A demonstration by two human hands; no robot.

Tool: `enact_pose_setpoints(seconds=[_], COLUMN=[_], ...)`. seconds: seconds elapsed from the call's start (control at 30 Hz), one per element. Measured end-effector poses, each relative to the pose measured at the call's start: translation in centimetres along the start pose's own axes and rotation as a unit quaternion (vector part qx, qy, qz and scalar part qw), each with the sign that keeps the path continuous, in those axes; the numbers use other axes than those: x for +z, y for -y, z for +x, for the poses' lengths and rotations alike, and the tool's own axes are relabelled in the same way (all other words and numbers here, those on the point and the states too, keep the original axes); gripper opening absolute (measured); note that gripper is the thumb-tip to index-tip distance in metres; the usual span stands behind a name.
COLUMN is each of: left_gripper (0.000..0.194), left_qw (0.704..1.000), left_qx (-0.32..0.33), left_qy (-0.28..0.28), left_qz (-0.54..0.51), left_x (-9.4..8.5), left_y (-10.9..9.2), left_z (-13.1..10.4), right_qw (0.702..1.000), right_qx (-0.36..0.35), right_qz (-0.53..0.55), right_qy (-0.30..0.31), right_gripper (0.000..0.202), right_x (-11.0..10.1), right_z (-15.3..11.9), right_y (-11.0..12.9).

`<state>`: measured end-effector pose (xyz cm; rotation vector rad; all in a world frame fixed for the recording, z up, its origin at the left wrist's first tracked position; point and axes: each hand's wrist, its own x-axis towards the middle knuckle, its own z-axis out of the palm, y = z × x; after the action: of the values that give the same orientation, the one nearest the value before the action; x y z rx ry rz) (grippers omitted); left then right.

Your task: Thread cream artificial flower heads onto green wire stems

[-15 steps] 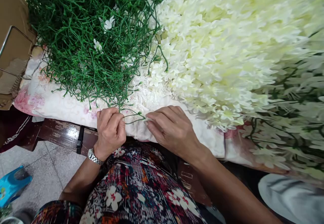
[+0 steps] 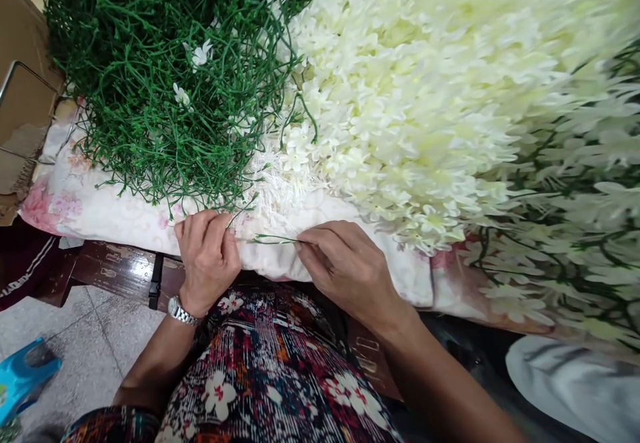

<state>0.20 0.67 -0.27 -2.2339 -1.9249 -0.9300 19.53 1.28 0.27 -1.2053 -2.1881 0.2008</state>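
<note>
We are pinching a thin green stem (image 2: 270, 239) between both hands at the lower centre of the frame, our left hand (image 2: 207, 256) curled closed on its left end and our right hand (image 2: 345, 266) nipping its right end with fingertips, right at the near edge of the floral cloth (image 2: 100, 213) where only a narrow bare strip is lying open. A heap of green stems (image 2: 160, 76) is crowding in from the upper left and a mound of cream flowers (image 2: 440, 83) is filling the right, both close above our knuckles. We are finding the flowers at far right blurred, the cardboard box (image 2: 23, 63) cut off at the left edge, and the stem's ends hidden inside our fingers.
</note>
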Motion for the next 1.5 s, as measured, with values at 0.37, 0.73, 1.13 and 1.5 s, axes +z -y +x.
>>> enact_pose_setpoints(seconds=[0.37,0.73,1.13,1.5], left_gripper=[0.027,0.024,0.022,0.032], left_qw=[0.982,0.963,0.967,0.977], left_qx=[0.095,0.193,0.026,0.143], left_qy=[-0.010,0.188,0.039,0.023], left_qz=[-0.161,0.026,-0.252,-0.159], left_x=[-1.2,0.8,-0.1,-1.3], left_y=[-1.7,-4.7,-3.9,-0.9], left_z=[-1.7,1.3,1.9,-0.9], right_qw=[0.982,0.904,0.979,0.998], right_qx=[0.119,0.316,0.085,-0.014], right_qz=[0.141,0.244,0.139,-0.052], right_qy=[-0.035,-0.151,-0.122,0.017], right_gripper=[0.016,0.009,0.022,0.011], right_x=[-0.8,-0.3,-1.2,1.7], right_z=[-1.1,-3.2,-2.5,0.3], right_y=[0.1,-0.7,0.3,2.5])
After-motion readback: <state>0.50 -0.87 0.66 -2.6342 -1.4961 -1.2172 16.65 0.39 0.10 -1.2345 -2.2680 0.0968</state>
